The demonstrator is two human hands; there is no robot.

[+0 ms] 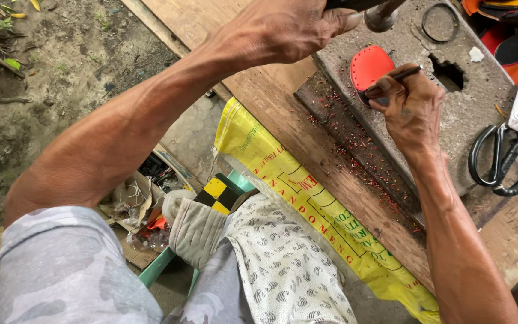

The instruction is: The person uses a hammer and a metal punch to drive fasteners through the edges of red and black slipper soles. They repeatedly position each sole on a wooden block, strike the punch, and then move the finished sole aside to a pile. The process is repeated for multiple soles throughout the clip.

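**Punch and hammer meet a red oval on a concrete block**

A small red oval cut-out (371, 66), flat and thin, with a row of tiny marks along its rim, lies on the near left part of a grey concrete block (463, 102), whose pitted top has a broken hole to the right of the piece. It looks like rubber or leather sheet: light, limp enough to bend, and likely to skip about unless pinned flat. The safest hold would be by fingertips at its edge, or by pressing down on its face, well apart from the tool tip.

The right hand (412, 105) rests its fingers on the lower end of the oval and pinches a slim dark metal punch (394, 78) between thumb and fingertips, the shaft lying at a low slant across the piece. The left hand (283, 27) is closed in a fist round the handle of a hammer (382, 17), its steel head hanging just above the block's upper edge; the handle runs out of frame.

Red and dark crumbs are strewn over a dark board (355, 141) against the block and over the wooden plank (283, 114) beneath. Black-handled scissors (506, 147) lie on the block's right corner, a wire ring (440, 23) at its far end. A yellow printed sack (307, 198) drapes off the plank towards the person's lap.
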